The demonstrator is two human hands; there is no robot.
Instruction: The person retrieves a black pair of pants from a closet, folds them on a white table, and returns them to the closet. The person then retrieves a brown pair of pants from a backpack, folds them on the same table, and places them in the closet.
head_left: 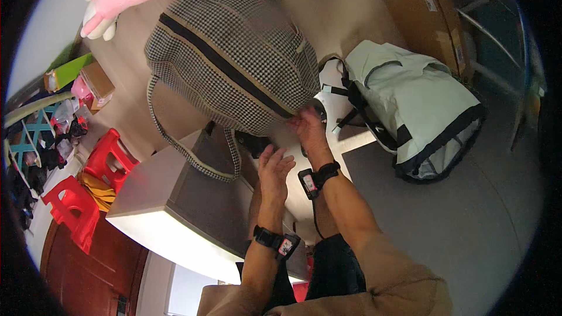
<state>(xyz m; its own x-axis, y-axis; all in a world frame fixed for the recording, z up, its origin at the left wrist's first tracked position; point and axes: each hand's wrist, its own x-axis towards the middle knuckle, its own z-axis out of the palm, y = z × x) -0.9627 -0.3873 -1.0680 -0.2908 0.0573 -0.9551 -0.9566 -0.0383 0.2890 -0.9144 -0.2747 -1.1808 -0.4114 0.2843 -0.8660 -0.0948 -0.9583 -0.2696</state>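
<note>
While the right hand [310,133] touches the bag [234,41] left of the backpack [413,93], grip unclear, the left hand [274,174] has fingers loosely apart; handling seems underway, next needing a firm hold.

**Full-looking houndstooth travel bag [252,38] at the far middle**

The bag is a large, soft piece in black-and-white houndstooth cloth, its sides bulging and rounded, with beige piping along the seams. It lies aslant in the far half of the scene, a little left of the middle. A broad black closure band [225,65] crosses it lengthwise, from the far left to the near right; whether it is fully fastened cannot be told. From the left side a long carrying strap [175,144], patterned alike and edged in beige, hangs in a slack loop toward the near side and bends back to the bag.
</note>
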